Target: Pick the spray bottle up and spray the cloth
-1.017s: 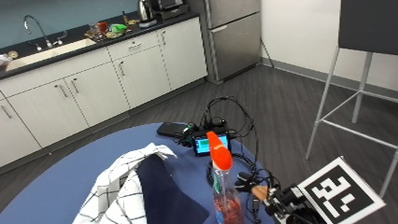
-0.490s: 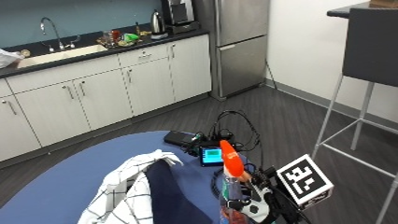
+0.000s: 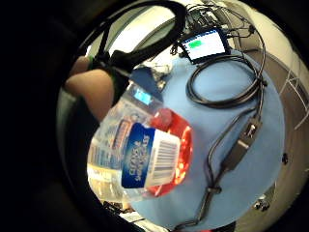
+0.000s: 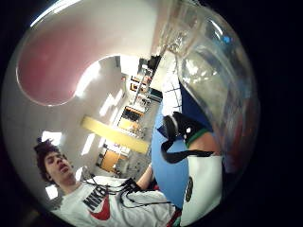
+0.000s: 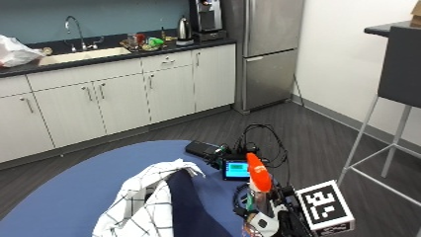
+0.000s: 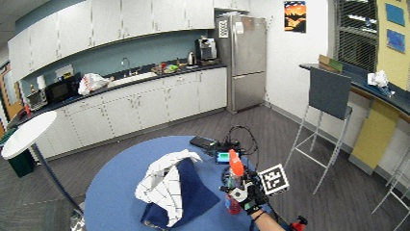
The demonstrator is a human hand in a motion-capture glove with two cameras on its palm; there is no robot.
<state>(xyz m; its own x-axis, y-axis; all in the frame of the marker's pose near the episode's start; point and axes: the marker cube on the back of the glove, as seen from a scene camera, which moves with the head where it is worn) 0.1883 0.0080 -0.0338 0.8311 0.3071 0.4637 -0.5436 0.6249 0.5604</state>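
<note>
Outside view: black-gloved right hand (image 5: 273, 219) wraps the clear plastic spray bottle with orange trigger head (image 5: 258, 185), upright at the round blue table (image 5: 65, 197) edge, just beside the white checked and navy cloth (image 5: 154, 202). Little-finger palm view: bottle close, barcode label showing; black cables (image 3: 227, 92) on table. Wide view: same grip

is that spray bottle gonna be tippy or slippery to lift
Probably a bit tippy: the spray bottle is tall and narrow with an orange trigger head on top. Its clear plastic body looks smooth, so possibly slick. It seems only partly filled, so likely light.
</note>
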